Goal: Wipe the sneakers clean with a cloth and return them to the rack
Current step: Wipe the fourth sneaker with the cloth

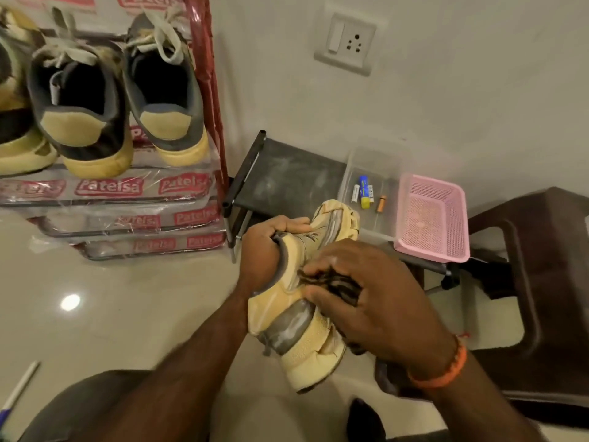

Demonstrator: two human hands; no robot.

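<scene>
A cream and grey sneaker (299, 317) hangs in the air in front of me, sole side turned right. My left hand (266, 253) grips it by the collar, fingers curled into the opening. My right hand (373, 295) pinches a dark patterned cloth (334, 282) against the sneaker's side. Two more sneakers (83, 110) (169, 100) with grey uppers, yellow heels and white laces stand on the rack's top shelf (105, 186) at the upper left, heels toward me. Most of the cloth is hidden under my fingers.
A low black shelf (287, 170) by the wall carries a clear box (369, 186) with batteries and a pink basket (430, 218). A dark brown plastic stool (548, 282) stands at the right. A pen (19, 387) lies on the glossy floor at lower left.
</scene>
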